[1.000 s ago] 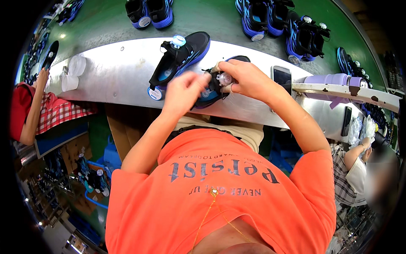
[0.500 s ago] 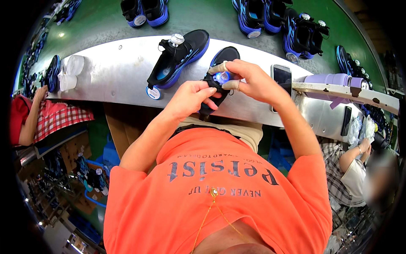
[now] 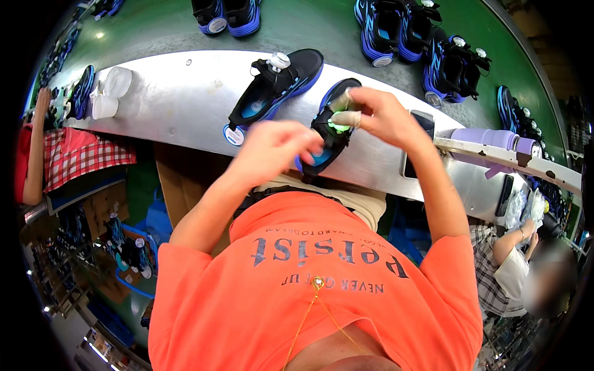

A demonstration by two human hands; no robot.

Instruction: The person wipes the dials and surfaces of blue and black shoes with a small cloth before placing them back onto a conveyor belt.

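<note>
A black sneaker [image 3: 333, 145] with blue and purple trim stands at the metal bench edge in front of me. The round dial [image 3: 339, 123] on its tongue glows green. My right hand [image 3: 378, 117], with pale covers on its thumb and forefinger, pinches this dial from the right. My left hand [image 3: 281, 148] hovers at the shoe's left side, smeared by motion, so its grip is unclear. A matching sneaker [image 3: 278, 83] with a clear, unlit dial and a round tag lies just to the left, partly behind my left hand.
Several sneakers [image 3: 377, 31] stand on the green belt beyond the metal bench [image 3: 167, 93]. Right of my hand are a phone [image 3: 423, 120], a purple bottle [image 3: 486, 138] and a chipped white bar [image 3: 513, 162]. Clear round containers [image 3: 116, 82] sit left. Co-workers [image 3: 86, 154] sit either side.
The dial's light has gone from blue to green. My left hand has drawn back slightly left from the shoe, while the right stays at the dial. The whole view has shifted a little.
</note>
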